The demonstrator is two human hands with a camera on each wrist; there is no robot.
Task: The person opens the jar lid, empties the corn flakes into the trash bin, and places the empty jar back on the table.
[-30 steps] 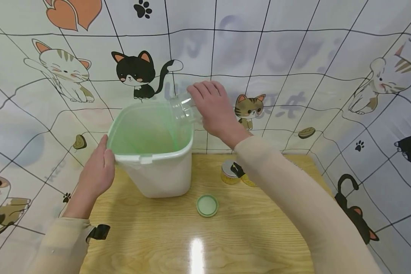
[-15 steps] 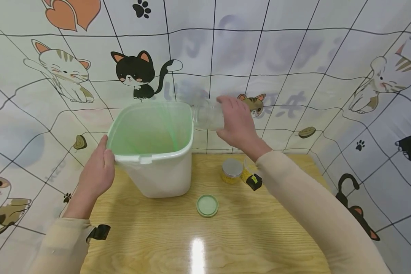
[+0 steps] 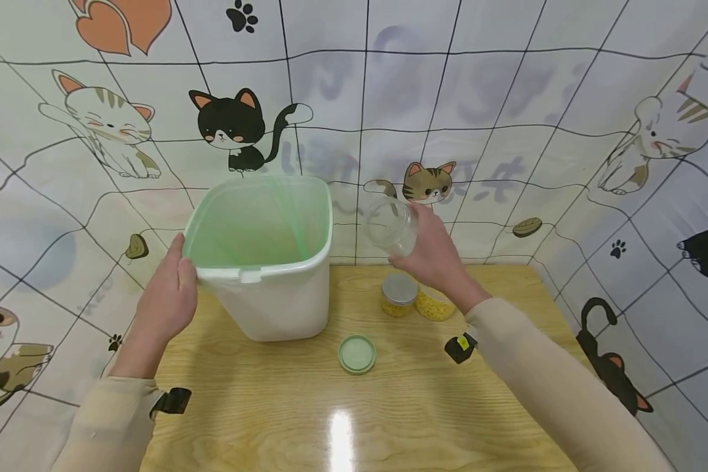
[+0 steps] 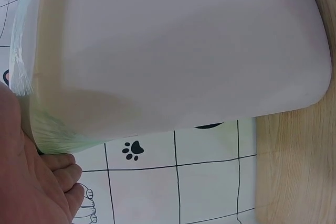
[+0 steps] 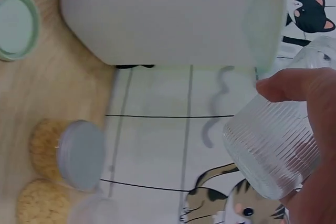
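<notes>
My left hand (image 3: 168,298) lies against the left front corner of a white trash bin (image 3: 277,305), its fingers touching the rim. A pale green bag (image 3: 242,226) lines the bin and folds over its edge. To the bin's right, my right hand (image 3: 433,252) holds a clear glass jar (image 3: 389,226) above the back of the table, apart from the bin. In the right wrist view, thumb and fingers wrap round the ribbed glass jar (image 5: 273,140), which stands tilted and has no visible contents.
A green lid (image 3: 356,354) lies on the wooden table (image 3: 307,400). Behind it stand a grey-lidded jar (image 3: 398,295) with yellow contents and another container of yellow pieces (image 3: 434,307), partly behind my right wrist. Cat-printed cloth (image 3: 507,98) rises at the back and sides.
The glass jar has moved from over the bin's right rim to the right and down, turning away from the bin in my right hand. My left hand stays at the bin's corner.
</notes>
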